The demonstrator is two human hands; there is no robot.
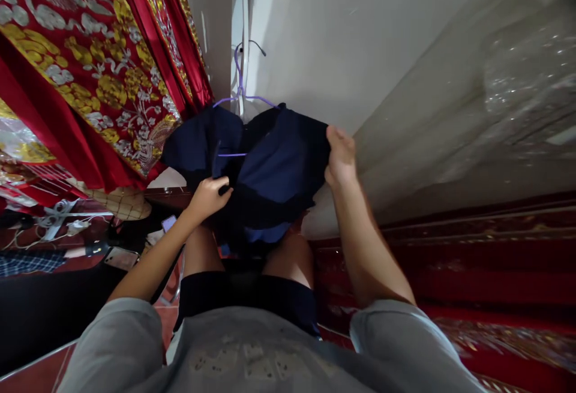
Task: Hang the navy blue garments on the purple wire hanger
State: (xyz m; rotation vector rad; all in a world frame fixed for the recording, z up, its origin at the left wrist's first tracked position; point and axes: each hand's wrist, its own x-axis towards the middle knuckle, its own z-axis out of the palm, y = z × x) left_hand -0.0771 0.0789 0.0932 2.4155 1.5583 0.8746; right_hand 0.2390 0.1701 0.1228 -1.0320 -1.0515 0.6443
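Observation:
A dark navy shirt point(283, 159) hangs in front of me on a purple clothes hanger point(242, 92). The hanger's hook is up against a white vertical pole, and its lower bar shows through the open front of the garment. My left hand point(210, 200) is closed on the shirt's front edge, left of the middle. Out at the shirt's right side, my right hand point(341, 152) pinches the fabric at the sleeve and holds it spread. The lower part of the shirt falls in folds over my thighs.
Red cloth with gold and silver embroidery point(112, 75) hangs at the left. A white pole point(245, 21) stands before a pale wall point(351, 33). Clear plastic sheeting point(517, 93) is at the right. A phone point(121, 258) and cables lie at the lower left.

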